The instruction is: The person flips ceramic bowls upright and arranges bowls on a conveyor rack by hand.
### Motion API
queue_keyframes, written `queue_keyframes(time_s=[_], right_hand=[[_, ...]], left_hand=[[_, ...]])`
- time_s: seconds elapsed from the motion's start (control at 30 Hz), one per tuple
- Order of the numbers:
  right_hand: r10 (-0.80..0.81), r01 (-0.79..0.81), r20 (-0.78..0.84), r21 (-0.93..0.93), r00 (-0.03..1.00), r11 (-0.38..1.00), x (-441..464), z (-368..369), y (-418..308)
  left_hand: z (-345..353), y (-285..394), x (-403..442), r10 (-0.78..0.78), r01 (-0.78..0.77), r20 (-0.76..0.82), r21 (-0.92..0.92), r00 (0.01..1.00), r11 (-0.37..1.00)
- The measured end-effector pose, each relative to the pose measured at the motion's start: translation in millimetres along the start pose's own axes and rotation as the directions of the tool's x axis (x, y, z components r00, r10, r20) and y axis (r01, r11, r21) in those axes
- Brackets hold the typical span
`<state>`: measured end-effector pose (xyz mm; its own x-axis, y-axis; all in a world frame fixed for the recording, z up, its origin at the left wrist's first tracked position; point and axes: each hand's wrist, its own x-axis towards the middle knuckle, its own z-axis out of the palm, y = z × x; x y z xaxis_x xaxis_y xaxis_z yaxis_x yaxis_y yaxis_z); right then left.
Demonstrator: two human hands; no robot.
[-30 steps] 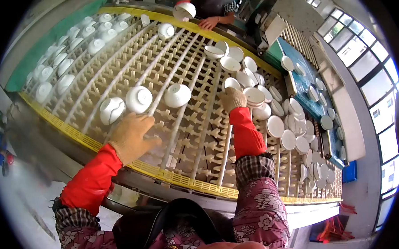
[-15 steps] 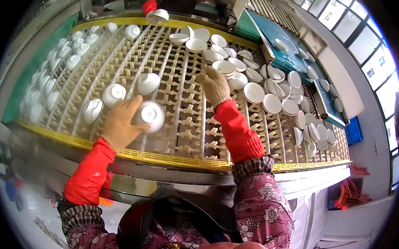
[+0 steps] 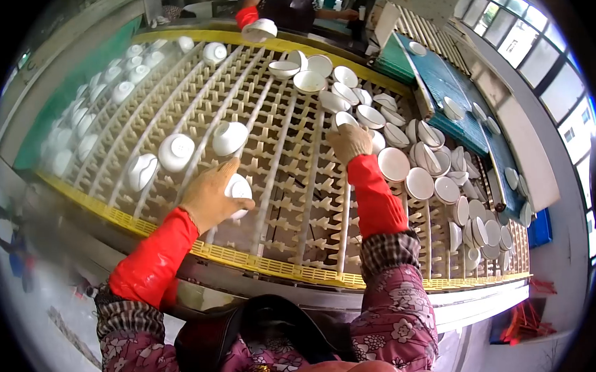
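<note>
My left hand [image 3: 210, 195], in a tan glove, is closed round an upside-down white bowl [image 3: 239, 194] low over the pegged rack near its front edge. My right hand [image 3: 351, 144], gloved as well, has its fingers on the edge of another white bowl [image 3: 344, 120] at the left side of the bowl pile. Its fingertips are partly hidden by that bowl. Beyond my left hand, several bowls stand upside down among the pegs, among them a rounded bowl [image 3: 176, 153] and a tilted bowl [image 3: 230, 138].
A pegged conveyor rack [image 3: 292, 206] with a yellow edge strip [image 3: 261, 263] spans the space before me. Many loose bowls [image 3: 419, 183] crowd its right side. Bowls also lie on a teal belt [image 3: 448, 86]. Across the rack, a co-worker's red sleeve [image 3: 247, 17] is beside a bowl [image 3: 260, 30].
My right hand has reached to the pile and taken hold of a bowl. My left hand has shifted slightly with its bowl, fingers now further over it. The whole view has shifted a little.
</note>
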<state>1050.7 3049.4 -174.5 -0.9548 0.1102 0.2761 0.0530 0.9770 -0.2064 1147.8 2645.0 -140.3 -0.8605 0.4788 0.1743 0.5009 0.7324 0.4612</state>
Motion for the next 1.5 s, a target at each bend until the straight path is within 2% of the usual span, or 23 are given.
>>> queue_keyframes(time_s=[0.03, 0.13, 0.17, 0.23, 0.3, 0.33, 0.37, 0.4, 0.47, 0.6, 0.67, 0.73, 0.8, 0.93, 1.03, 1.13, 1.17, 1.23, 1.3, 1.33, 1.37, 1.43, 1.5], right_hand=[[-0.041, 0.055, -0.138, 0.101, 0.99, 0.993, -14, 6, -4], [0.185, -0.26, 0.224, 0.38, 0.957, 0.888, -38, -34, -28], [0.144, -0.36, 0.341, 0.742, 0.929, 0.566, -48, -35, -28], [-0.236, 0.243, -0.099, 0.641, 0.967, 0.728, -45, -23, -33], [-0.4, 0.504, -0.309, 0.474, 0.863, 0.722, -46, -25, -51], [-0.359, 0.488, -0.341, 0.465, 0.869, 0.739, -46, -29, -70], [-0.201, 0.17, -0.084, 0.871, 0.976, 0.461, -32, -21, -77], [-0.023, -0.182, 0.182, 0.983, 0.983, 0.006, -18, -13, -85], [0.131, -0.084, 0.027, 0.888, 0.991, 0.452, -6, -19, -92], [0.056, 0.113, -0.282, 0.546, 0.958, 0.83, 47, -24, -61], [-0.056, 0.134, -0.383, 0.18, 0.922, 0.975, 79, -14, -40], [-0.079, 0.107, -0.307, 0.076, 0.948, 0.991, 101, 10, -12], [0.145, -0.157, 0.097, 0.131, 0.985, 0.979, 118, 20, 0], [-0.023, 0.027, 0.311, -0.01, 0.95, 1.0, 75, 2, -29], [-0.002, -0.007, 0.039, 0.226, 0.999, 0.974, 33, 13, -27], [0.004, -0.194, 0.281, 0.652, 0.96, 0.733, -7, -15, -19], [0.092, -0.357, 0.358, 0.805, 0.929, 0.474, -16, -27, -25], [-0.232, 0.25, -0.142, 0.803, 0.962, 0.541, -21, -5, -9], [-0.395, 0.56, -0.446, 0.337, 0.803, 0.757, -20, -6, -10], [-0.337, 0.53, -0.47, 0.376, 0.816, 0.76, -15, -5, -15], [-0.089, 0.24, -0.228, 0.816, 0.97, 0.526, -3, -4, -30], [0.055, -0.095, 0.081, 0.93, 0.995, 0.354, -2, -7, -29], [0.071, -0.05, 0.0, 0.708, 0.997, 0.704, -18, -16, -13]], left_hand=[[0, 1, 1, -0.021, 0.02, 0.037, 0.01, 0.999, 1.0], [-2, 16, 7, -0.077, 0.075, 0.064, 0.025, 0.995, 0.997], [3, 13, 8, -0.073, 0.072, 0.042, 0.032, 0.996, 0.997], [10, 8, 8, -0.049, 0.049, -0.001, 0.033, 0.999, 0.998], [18, 2, 6, -0.011, 0.012, -0.057, 0.028, 0.998, 1.0], [20, 0, 6, 0.008, -0.005, -0.088, 0.029, 0.996, 1.0], [20, 0, 6, 0.011, -0.008, -0.1, 0.031, 0.995, 0.999], [20, 0, 5, 0.012, -0.009, -0.109, 0.034, 0.994, 0.999], [15, 6, 7, -0.008, 0.012, -0.089, 0.044, 0.996, 0.999], [15, 14, 11, -0.082, 0.085, -0.055, 0.05, 0.995, 0.995], [15, 15, 13, -0.087, 0.091, -0.068, 0.057, 0.994, 0.994], [15, 19, 13, -0.095, 0.101, -0.098, 0.063, 0.991, 0.993], [14, 24, 14, -0.113, 0.12, -0.096, 0.069, 0.989, 0.99], [14, 25, 11, -0.136, 0.142, -0.099, 0.058, 0.986, 0.988], [14, 28, 11, -0.188, 0.192, -0.081, 0.035, 0.979, 0.981], [25, 25, 12, -0.097, 0.12, -0.216, 0.095, 0.972, 0.988], [23, 28, 13, -0.105, 0.126, -0.189, 0.101, 0.976, 0.987], [20, 37, 13, -0.168, 0.184, -0.162, 0.087, 0.972, 0.979], [19, 38, 15, -0.172, 0.187, -0.141, 0.099, 0.975, 0.977], [21, 36, 14, -0.166, 0.182, -0.156, 0.093, 0.974, 0.979], [22, 33, 11, -0.154, 0.171, -0.167, 0.091, 0.974, 0.981], [17, 41, 14, -0.202, 0.214, -0.103, 0.115, 0.974, 0.97], [19, 32, 15, -0.104, 0.128, -0.142, 0.176, 0.984, 0.976]])
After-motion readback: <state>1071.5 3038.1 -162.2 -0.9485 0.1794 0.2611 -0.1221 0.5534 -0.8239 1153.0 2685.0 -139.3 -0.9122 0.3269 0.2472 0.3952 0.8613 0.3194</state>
